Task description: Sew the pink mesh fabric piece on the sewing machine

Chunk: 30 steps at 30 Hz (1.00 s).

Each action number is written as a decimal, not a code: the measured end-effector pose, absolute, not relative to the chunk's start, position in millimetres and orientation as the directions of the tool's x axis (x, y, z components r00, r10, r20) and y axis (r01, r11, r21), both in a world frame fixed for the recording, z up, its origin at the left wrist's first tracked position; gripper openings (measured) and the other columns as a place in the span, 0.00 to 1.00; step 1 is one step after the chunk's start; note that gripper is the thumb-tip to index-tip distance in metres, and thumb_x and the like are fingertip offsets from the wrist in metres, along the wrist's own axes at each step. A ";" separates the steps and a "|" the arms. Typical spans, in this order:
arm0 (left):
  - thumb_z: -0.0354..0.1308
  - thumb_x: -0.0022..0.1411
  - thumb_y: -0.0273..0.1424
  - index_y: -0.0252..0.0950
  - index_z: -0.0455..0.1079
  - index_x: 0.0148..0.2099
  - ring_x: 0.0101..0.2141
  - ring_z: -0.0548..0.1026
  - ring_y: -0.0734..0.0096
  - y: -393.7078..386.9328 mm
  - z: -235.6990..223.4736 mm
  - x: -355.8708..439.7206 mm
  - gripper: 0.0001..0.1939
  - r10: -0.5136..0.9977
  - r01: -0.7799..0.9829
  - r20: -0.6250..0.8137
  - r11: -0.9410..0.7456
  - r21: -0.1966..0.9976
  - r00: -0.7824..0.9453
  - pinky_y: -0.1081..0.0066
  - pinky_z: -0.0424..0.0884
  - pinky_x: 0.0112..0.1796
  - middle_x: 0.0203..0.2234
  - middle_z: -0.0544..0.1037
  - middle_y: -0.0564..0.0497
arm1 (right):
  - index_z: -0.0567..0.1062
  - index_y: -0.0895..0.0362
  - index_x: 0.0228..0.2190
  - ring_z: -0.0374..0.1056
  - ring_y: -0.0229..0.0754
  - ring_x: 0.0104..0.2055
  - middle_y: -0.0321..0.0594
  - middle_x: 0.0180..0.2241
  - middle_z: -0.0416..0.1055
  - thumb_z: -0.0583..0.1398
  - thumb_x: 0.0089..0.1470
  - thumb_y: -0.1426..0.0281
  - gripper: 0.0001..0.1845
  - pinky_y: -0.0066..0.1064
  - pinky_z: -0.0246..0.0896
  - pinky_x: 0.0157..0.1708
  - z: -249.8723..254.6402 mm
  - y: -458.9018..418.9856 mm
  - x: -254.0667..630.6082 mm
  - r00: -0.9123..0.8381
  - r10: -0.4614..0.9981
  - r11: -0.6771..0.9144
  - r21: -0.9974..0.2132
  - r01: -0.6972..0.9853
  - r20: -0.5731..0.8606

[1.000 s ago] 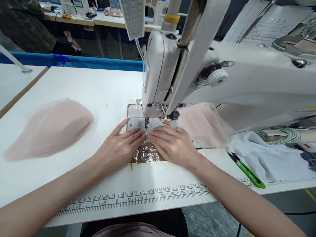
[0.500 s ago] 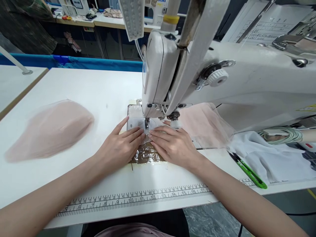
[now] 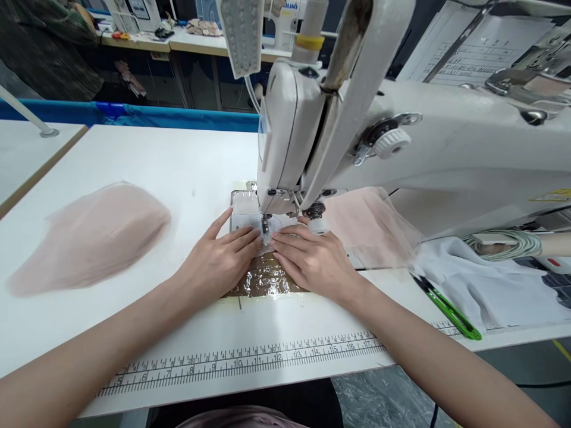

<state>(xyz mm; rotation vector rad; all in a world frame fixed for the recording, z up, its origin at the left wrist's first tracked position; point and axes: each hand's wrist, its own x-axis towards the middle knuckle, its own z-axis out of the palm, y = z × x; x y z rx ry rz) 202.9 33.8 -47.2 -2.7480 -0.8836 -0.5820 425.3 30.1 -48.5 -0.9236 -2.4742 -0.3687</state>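
Note:
My left hand [image 3: 223, 258] lies with its fingers stretched out on the left side of the needle area, fingertips near the presser foot [image 3: 266, 224]. Opposite it, my right hand [image 3: 312, 255] rests flat, fingers extended toward the same spot. A small edge of sheer pale fabric [image 3: 264, 249] shows between the fingertips; most of it is hidden under them. Above stands the white sewing machine [image 3: 285, 137]. Pale pink sheer fabric [image 3: 368, 223] lies right of the needle, under the machine arm. Brown plate covered in clear tape [image 3: 267, 279] shows in front of the hands.
A pile of pink sheer fabric [image 3: 107, 232] lies on the table's left. At right are white cloth [image 3: 473, 279], a green cutter [image 3: 450, 309] and a coil of cord [image 3: 508, 244]. A printed ruler [image 3: 250, 359] runs along the front edge. Another person's sleeve [image 3: 49, 24] shows at upper left.
Both hands stay almost in the same place at the presser foot. The view has shifted very slightly; nothing was taken up or let go.

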 end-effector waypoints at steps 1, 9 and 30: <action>0.46 0.67 0.23 0.31 0.71 0.52 0.49 0.75 0.62 34.4 -47.5 202.9 0.16 0.515 0.594 0.425 -0.801 -0.069 0.744 0.48 0.53 0.62 0.48 0.77 0.44 | 0.79 0.60 0.40 0.73 0.41 0.39 0.37 0.42 0.78 0.55 0.61 0.71 0.12 0.41 0.61 0.53 -48.7 30.4 425.3 -0.661 0.544 0.737 0.082 0.671 0.517; 0.44 0.69 0.24 0.31 0.70 0.52 0.49 0.75 0.62 38.1 -47.7 203.6 0.16 0.535 0.612 0.423 -0.789 -0.059 0.731 0.46 0.56 0.60 0.48 0.77 0.44 | 0.79 0.58 0.40 0.73 0.41 0.40 0.37 0.42 0.78 0.55 0.61 0.72 0.12 0.41 0.64 0.50 -47.0 32.3 423.6 -0.650 0.565 0.730 0.060 0.681 0.508; 0.43 0.69 0.25 0.33 0.71 0.52 0.49 0.75 0.62 40.4 -47.1 205.6 0.17 0.569 0.636 0.417 -0.771 -0.030 0.709 0.46 0.55 0.61 0.49 0.76 0.44 | 0.78 0.59 0.43 0.73 0.43 0.41 0.39 0.44 0.77 0.54 0.61 0.71 0.14 0.44 0.64 0.50 -49.9 34.6 422.3 -0.630 0.608 0.701 0.048 0.712 0.483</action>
